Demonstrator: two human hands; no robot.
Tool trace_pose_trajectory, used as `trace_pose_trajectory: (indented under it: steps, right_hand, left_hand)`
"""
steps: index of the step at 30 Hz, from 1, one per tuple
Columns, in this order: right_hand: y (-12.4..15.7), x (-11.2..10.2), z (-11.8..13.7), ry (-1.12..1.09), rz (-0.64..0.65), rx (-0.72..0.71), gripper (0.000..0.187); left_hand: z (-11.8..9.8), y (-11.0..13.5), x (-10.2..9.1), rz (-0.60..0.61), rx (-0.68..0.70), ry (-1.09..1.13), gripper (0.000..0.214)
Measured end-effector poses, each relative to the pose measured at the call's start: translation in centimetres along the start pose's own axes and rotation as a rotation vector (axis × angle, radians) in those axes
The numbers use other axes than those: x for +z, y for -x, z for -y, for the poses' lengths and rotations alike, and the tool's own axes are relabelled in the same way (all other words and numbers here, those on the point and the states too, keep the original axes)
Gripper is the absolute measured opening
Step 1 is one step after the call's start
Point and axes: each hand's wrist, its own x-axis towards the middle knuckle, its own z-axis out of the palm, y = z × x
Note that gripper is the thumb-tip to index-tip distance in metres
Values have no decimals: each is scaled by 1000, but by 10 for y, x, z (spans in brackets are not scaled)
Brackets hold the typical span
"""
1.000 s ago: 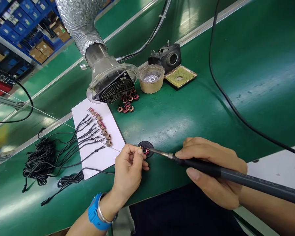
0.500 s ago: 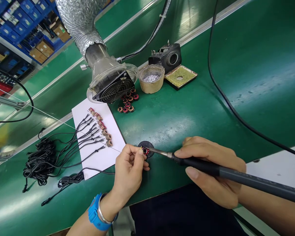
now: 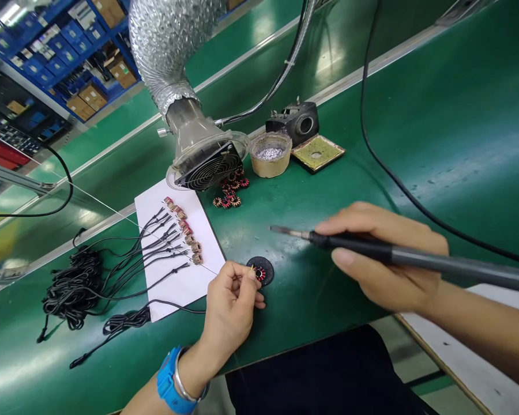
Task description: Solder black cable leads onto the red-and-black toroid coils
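Note:
My left hand (image 3: 233, 300) is closed in a pinch at a small ring coil (image 3: 259, 274) with red and black windings, which lies on a round black pad (image 3: 266, 266). A yellow wire tip (image 3: 252, 267) shows at the fingertips. Thin solder wire (image 3: 210, 269) runs from the upper left into this hand, and a black cable (image 3: 177, 306) passes under it. Held like a pen, a soldering iron (image 3: 363, 246) is in my right hand (image 3: 389, 259). Its blurred tip is raised to the upper right of the coil, apart from it.
White board (image 3: 164, 297) bears a row of coils (image 3: 185, 230) and cable ends. Bundled black cables (image 3: 73, 282) lie left. A fume extractor (image 3: 211, 164) overhangs more coils (image 3: 229, 199). Behind are a solder-filled bowl (image 3: 270, 167), yellow sponge tray (image 3: 318, 151) and iron stand (image 3: 296, 122).
The soldering iron has lifted off the coil, moving up and to the right. My left hand stays pinched at the coil. The whole view has shifted slightly.

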Motion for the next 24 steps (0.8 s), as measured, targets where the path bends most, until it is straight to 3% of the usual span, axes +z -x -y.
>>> trace_pose_trajectory:
  steps: [3,5,9,13,16,18,24]
  right_hand:
    - [-30,-5,-27,215,-73,-112,24]
    - [-46,-6,-48,294,-102,-69,30]
    - [-52,-5,-70,342,31,53,31]
    - [-30,5,-49,298,45,91,30]
    - [-9,20,-22,199,129,33,19]
    - [1,33,-8,103,194,-5,22]
    - [11,57,-1,68,283,-64,25]
  left_hand:
    - [-1,-1,-1,8,-3,7,26]
    - [-2,-1,-2,13,-9,8,26]
    - [-6,-1,-3,33,-26,18,27]
    - [-8,-1,-4,35,-29,73,26]
    - [-8,-2,-5,37,-26,89,27]
    - [-8,-3,-4,35,-26,88,27]
    - [-9,-2,-4,59,-21,69,25]
